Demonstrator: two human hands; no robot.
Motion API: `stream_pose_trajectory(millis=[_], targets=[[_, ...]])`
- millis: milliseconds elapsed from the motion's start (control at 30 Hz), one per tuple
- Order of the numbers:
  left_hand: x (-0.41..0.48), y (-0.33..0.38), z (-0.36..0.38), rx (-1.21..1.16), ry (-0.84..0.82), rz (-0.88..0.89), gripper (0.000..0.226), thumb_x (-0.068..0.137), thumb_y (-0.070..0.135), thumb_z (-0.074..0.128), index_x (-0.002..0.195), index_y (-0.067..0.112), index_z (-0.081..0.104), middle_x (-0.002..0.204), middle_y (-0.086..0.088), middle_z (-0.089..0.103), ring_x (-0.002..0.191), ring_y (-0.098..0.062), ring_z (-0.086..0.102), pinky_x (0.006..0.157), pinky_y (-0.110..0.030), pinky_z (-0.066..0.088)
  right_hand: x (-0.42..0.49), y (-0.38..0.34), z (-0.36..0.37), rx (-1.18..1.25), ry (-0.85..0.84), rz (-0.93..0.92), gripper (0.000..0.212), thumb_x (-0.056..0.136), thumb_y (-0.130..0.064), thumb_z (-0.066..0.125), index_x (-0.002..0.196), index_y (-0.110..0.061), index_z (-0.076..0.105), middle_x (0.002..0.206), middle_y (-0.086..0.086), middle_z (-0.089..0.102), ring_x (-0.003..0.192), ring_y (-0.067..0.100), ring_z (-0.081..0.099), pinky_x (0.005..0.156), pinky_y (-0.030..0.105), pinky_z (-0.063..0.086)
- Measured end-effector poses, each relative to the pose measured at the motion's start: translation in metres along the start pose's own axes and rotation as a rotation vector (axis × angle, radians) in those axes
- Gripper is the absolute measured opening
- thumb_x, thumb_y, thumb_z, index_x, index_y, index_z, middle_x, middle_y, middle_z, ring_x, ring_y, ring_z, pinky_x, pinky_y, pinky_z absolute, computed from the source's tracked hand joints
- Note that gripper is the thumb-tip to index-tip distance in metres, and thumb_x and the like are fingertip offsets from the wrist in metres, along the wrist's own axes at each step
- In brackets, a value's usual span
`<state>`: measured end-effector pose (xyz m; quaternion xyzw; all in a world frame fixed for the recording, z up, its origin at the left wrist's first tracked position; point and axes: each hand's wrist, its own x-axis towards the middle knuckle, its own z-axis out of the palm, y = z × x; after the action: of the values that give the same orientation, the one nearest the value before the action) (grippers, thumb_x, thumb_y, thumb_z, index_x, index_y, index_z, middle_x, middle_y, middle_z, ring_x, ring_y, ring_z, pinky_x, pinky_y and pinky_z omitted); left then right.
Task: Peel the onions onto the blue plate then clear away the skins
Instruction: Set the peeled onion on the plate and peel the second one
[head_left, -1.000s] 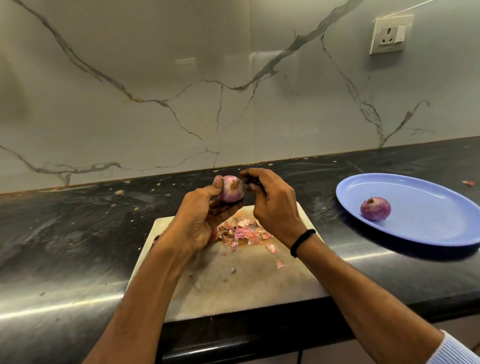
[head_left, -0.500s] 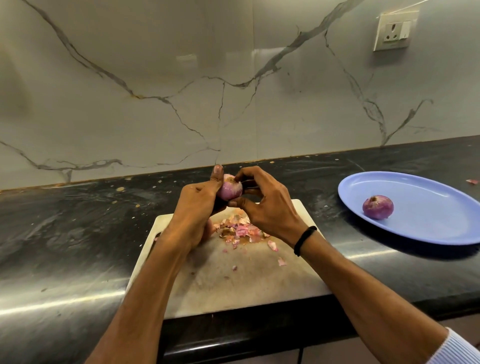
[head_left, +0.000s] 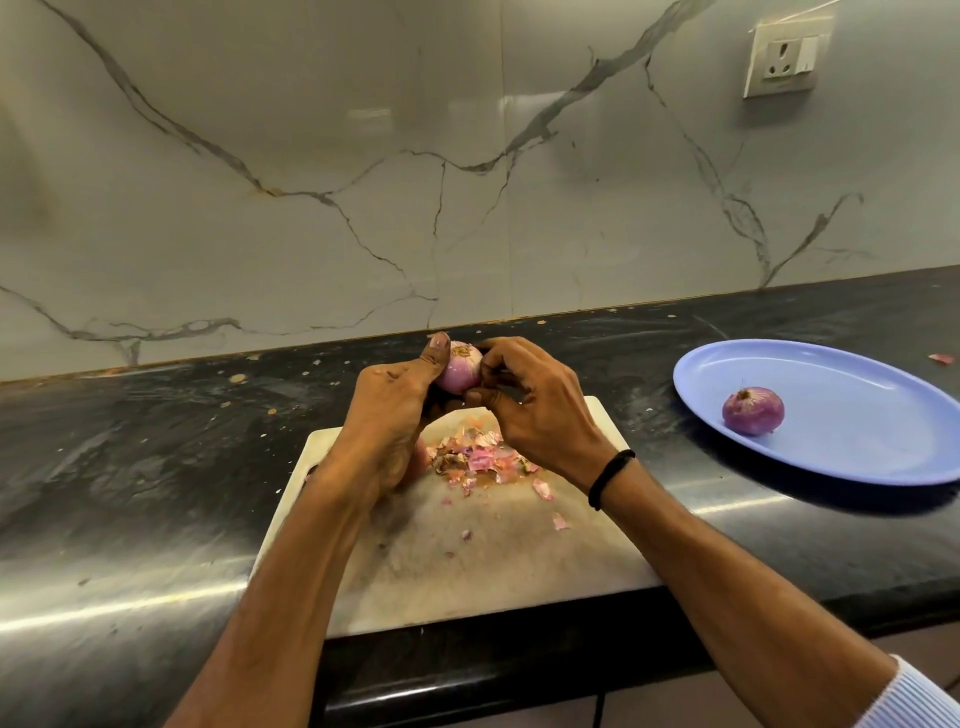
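A small pink onion (head_left: 460, 369) is held up over the far edge of the white cutting board (head_left: 498, 566). My left hand (head_left: 395, 410) grips it from the left, thumb up along its side. My right hand (head_left: 535, 410) pinches at the onion's right side with curled fingers and thumb. Below them a pile of pink and tan onion skins (head_left: 480, 460) lies on the board. A second purple onion (head_left: 752, 410) rests on the blue plate (head_left: 852, 431) to the right.
The black stone counter (head_left: 156, 457) runs along a marble wall, with crumbs scattered near the back. A skin scrap (head_left: 941, 357) lies behind the plate. A wall socket (head_left: 782, 60) is at the upper right. The counter's front edge is close below the board.
Both hands with the onion have shifted slightly; the right hand's fingers moved from the onion's top down to its right side. The plate and its onion stayed put.
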<state>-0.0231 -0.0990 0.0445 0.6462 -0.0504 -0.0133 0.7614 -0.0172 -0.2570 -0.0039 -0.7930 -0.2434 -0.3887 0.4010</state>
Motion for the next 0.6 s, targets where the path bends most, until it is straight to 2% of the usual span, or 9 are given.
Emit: stream_pose_trajectory(millis=[100, 233, 333, 433, 500, 600], targets=[[0.0001, 0.0008, -0.0006, -0.018, 0.018, 0.022, 0.029, 0.092, 0.029, 0.062, 0.092, 0.002, 0.073, 0.086, -0.014, 0.076, 0.082, -0.024, 0.075, 0.082, -0.033, 0.061, 0.0023, -0.0049, -0.0005, 0.086, -0.002, 0.079, 0.026, 0.085, -0.013, 0.076, 0.103, -0.003, 0.060, 0.104, 0.010, 0.065, 0.095, 0.019, 0.064, 0.086, 0.022, 0.056], [0.0007, 0.0010, -0.0021, -0.017, 0.024, 0.021, 0.030, 0.093, 0.026, 0.062, 0.106, 0.001, 0.072, 0.103, -0.019, 0.074, 0.099, -0.032, 0.072, 0.091, -0.043, 0.058, 0.0055, -0.0061, -0.0016, 0.152, 0.055, 0.139, 0.025, 0.088, -0.016, 0.074, 0.106, -0.006, 0.061, 0.105, 0.008, 0.064, 0.097, 0.015, 0.065, 0.084, 0.025, 0.058], [-0.0013, 0.0020, -0.0014, -0.006, 0.021, 0.020, 0.024, 0.097, 0.025, 0.057, 0.104, 0.006, 0.071, 0.103, -0.016, 0.073, 0.099, -0.030, 0.071, 0.091, -0.040, 0.058, 0.0047, -0.0075, -0.0027, 0.176, 0.031, 0.164, 0.039, 0.085, -0.019, 0.077, 0.117, -0.007, 0.059, 0.115, 0.006, 0.063, 0.102, 0.012, 0.064, 0.087, 0.020, 0.056], [-0.0035, 0.0037, -0.0018, 0.024, -0.006, 0.047, 0.024, 0.101, 0.023, 0.050, 0.109, 0.010, 0.069, 0.107, -0.013, 0.071, 0.100, -0.026, 0.070, 0.092, -0.038, 0.057, 0.0038, -0.0086, -0.0017, 0.184, -0.006, 0.148, 0.056, 0.080, -0.021, 0.082, 0.127, -0.007, 0.055, 0.123, 0.006, 0.061, 0.108, 0.014, 0.063, 0.091, 0.023, 0.056], [-0.0038, 0.0044, -0.0024, 0.024, -0.012, 0.057, 0.022, 0.102, 0.022, 0.049, 0.100, 0.016, 0.070, 0.101, -0.008, 0.073, 0.098, -0.022, 0.070, 0.089, -0.034, 0.058, 0.0038, -0.0094, 0.0003, 0.165, -0.020, 0.108, 0.060, 0.076, -0.023, 0.085, 0.125, -0.007, 0.054, 0.122, 0.006, 0.060, 0.105, 0.016, 0.064, 0.089, 0.022, 0.056], [-0.0043, 0.0043, -0.0023, 0.027, -0.029, 0.065, 0.023, 0.102, 0.022, 0.049, 0.096, 0.017, 0.071, 0.092, -0.002, 0.076, 0.093, -0.019, 0.072, 0.084, -0.029, 0.059, 0.0028, -0.0105, 0.0020, 0.102, -0.017, 0.038, 0.060, 0.073, -0.024, 0.087, 0.119, -0.004, 0.056, 0.116, 0.007, 0.059, 0.097, 0.015, 0.064, 0.085, 0.012, 0.053]])
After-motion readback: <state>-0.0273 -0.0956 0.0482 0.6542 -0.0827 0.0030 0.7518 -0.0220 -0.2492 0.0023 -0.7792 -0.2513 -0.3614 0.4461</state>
